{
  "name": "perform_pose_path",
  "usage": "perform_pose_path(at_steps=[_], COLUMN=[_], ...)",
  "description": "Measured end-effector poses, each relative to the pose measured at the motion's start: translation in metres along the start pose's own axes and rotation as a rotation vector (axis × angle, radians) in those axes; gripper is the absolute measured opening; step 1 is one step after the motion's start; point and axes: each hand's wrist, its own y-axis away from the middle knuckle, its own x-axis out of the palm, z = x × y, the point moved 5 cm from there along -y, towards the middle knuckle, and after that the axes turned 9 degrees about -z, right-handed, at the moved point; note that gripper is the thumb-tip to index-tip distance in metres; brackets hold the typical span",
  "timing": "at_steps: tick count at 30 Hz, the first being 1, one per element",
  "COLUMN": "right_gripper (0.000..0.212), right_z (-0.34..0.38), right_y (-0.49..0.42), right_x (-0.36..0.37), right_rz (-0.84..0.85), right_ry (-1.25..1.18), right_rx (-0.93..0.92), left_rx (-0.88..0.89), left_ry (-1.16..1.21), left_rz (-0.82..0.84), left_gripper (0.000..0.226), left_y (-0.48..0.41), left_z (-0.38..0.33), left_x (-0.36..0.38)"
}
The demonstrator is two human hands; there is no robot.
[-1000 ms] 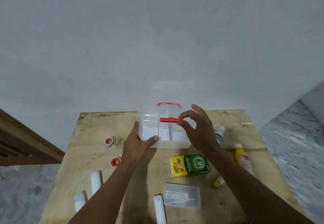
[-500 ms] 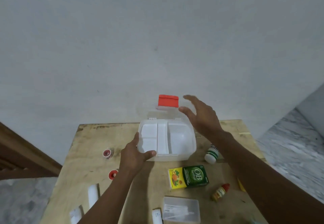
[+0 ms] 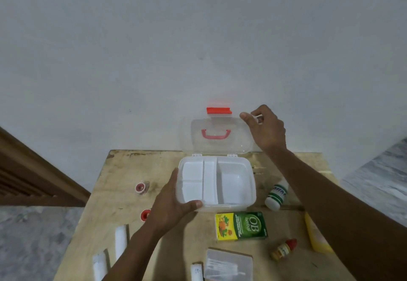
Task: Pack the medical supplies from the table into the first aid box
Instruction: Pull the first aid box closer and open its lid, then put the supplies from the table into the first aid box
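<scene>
The white first aid box (image 3: 251, 183) stands open at the table's far middle, its divided tray bare. Its clear lid (image 3: 220, 146) with a red handle and red latch leans back against the wall. My left hand (image 3: 171, 206) grips the box's near left corner, thumb on the rim. My right hand (image 3: 265, 128) pinches the lid's upper right corner. On the table lie a green and yellow carton (image 3: 241, 226), a white bottle (image 3: 276, 193), a small red-capped bottle (image 3: 284, 248), a yellow bottle (image 3: 315, 239), two red tape rolls (image 3: 141, 187) and white rolls (image 3: 121, 241).
A clear flat case (image 3: 229, 266) of swabs lies at the near edge beside another white roll (image 3: 196, 272). The wooden table (image 3: 123, 170) butts against a grey wall. A wooden frame (image 3: 33, 177) stands at the left. Marble floor shows on both sides.
The lid has swung from shut to fully open against the wall, with my right hand following it up. My left hand has stayed on the box's corner.
</scene>
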Motion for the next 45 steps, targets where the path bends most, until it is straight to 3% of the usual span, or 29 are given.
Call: perform_pose_path(at_steps=[17, 21, 26, 30, 35, 41, 45], right_gripper=[0.041, 0.053, 0.036, 0.032, 0.069, 0.072, 0.061], right_z=[0.003, -0.011, -0.046, -0.084, -0.113, -0.117, -0.121], right_y=[0.009, 0.039, 0.102, 0.156, 0.196, 0.192, 0.186], right_x=[-0.002, -0.011, -0.038, -0.045, -0.029, -0.013, -0.005], right_rz=[0.059, -0.008, -0.086, 0.097, 0.460, 0.572, 0.570], right_ry=[-0.008, -0.004, 0.108, 0.305, 0.421, 0.468, 0.433], right_rx=[-0.068, -0.011, 0.103, 0.119, 0.082, -0.031, -0.087], left_rx=[0.069, 0.033, 0.022, 0.044, 0.025, 0.001, -0.029], left_ry=[-0.005, -0.001, 0.000, -0.022, -0.008, -0.038, -0.048], left_rz=[0.112, 0.075, 0.039, 0.030, 0.017, 0.019, 0.027], left_gripper=[0.107, 0.109, 0.109, 0.102, 0.109, 0.111, 0.120], left_y=[-0.009, -0.005, -0.002, -0.002, -0.001, -0.003, -0.005], left_z=[0.005, 0.013, 0.017, 0.018, 0.020, 0.026, 0.028], left_x=[0.014, 0.013, 0.013, 0.013, 0.014, 0.016, 0.014])
